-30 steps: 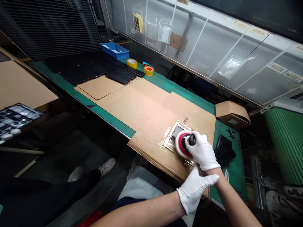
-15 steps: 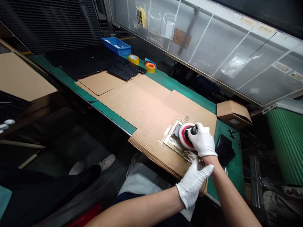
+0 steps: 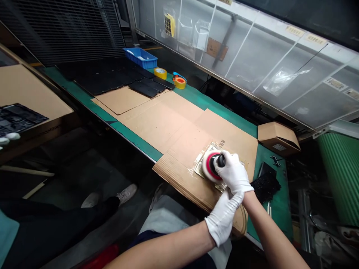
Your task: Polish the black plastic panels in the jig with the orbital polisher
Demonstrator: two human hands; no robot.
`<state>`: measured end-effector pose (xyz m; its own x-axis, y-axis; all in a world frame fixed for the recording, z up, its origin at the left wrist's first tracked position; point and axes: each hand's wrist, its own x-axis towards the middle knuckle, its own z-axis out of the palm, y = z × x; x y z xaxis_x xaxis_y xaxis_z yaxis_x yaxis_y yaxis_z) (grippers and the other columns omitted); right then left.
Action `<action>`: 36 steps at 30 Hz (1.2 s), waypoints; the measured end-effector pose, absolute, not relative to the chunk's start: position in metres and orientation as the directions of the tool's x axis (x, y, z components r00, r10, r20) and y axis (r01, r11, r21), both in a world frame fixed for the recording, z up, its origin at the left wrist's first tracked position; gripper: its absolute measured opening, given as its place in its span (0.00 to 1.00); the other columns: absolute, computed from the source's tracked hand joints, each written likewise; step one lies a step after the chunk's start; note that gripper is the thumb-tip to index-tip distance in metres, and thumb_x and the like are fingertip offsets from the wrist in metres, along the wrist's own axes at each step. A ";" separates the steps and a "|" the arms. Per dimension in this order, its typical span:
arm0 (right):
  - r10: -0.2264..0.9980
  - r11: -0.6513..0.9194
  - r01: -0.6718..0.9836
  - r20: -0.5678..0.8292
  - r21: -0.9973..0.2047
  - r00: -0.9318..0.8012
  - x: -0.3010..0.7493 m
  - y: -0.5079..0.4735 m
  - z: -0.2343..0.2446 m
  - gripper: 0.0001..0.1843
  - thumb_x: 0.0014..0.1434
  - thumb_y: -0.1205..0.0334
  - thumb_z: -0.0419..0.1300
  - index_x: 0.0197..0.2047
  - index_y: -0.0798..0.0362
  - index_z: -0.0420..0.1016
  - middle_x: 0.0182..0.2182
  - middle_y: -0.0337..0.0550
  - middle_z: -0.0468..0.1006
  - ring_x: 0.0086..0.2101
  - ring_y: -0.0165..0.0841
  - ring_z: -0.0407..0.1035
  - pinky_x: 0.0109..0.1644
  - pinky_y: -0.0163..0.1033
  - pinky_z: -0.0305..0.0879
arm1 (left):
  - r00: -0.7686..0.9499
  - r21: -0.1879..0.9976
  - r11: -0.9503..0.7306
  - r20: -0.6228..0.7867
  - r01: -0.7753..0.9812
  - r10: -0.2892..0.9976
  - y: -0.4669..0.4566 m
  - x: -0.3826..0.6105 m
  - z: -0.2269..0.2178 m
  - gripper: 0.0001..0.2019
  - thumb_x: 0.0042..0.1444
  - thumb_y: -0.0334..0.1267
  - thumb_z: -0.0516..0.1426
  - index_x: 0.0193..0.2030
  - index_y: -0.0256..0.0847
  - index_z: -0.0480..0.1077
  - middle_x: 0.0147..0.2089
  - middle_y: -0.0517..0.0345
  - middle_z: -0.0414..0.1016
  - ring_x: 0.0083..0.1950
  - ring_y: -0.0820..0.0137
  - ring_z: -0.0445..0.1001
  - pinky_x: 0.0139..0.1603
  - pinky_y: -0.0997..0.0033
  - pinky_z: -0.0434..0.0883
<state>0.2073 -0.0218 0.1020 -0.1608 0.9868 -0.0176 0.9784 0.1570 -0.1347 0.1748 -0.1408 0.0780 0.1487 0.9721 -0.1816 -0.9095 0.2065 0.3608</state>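
Note:
My right hand [image 3: 232, 172], in a white glove, is closed round the black grip of a handheld polisher [image 3: 211, 164]. Its white fluffy pad with a red ring covers most of a taped plate [image 3: 198, 166] on the cardboard, hiding the small grey part seen there earlier. Just below, my left hand [image 3: 223, 215], also gloved, is closed against the right wrist. Its fingertips are partly covered, and what they grip does not show. To the right of the hands lie black pieces [image 3: 267, 183] on the green mat.
Cardboard sheets [image 3: 174, 119] cover the green bench [image 3: 214, 101]. Black panels [image 3: 103, 76], a blue bin [image 3: 140, 58] and tape rolls [image 3: 160, 73] sit at the far left. A carton [image 3: 277, 136] stands at right. At the left edge, another person's gloved fingers [image 3: 11, 137] are beside a black panel.
My right hand has moved the polisher left over the taped plate, covering the grey part. My left thumb has come in against the right wrist. The other person's black panel shows more fully.

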 end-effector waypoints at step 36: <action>0.991 0.114 0.981 -0.051 -0.156 -0.124 0.230 -0.017 0.101 0.23 0.64 0.44 0.57 0.58 0.43 0.70 0.43 0.46 0.71 0.37 0.38 0.72 0.40 0.39 0.64 | 0.301 0.415 0.346 -0.173 -0.841 0.938 -0.141 0.187 0.069 0.36 0.56 0.47 0.67 0.69 0.42 0.64 0.69 0.42 0.66 0.72 0.51 0.60 0.75 0.49 0.57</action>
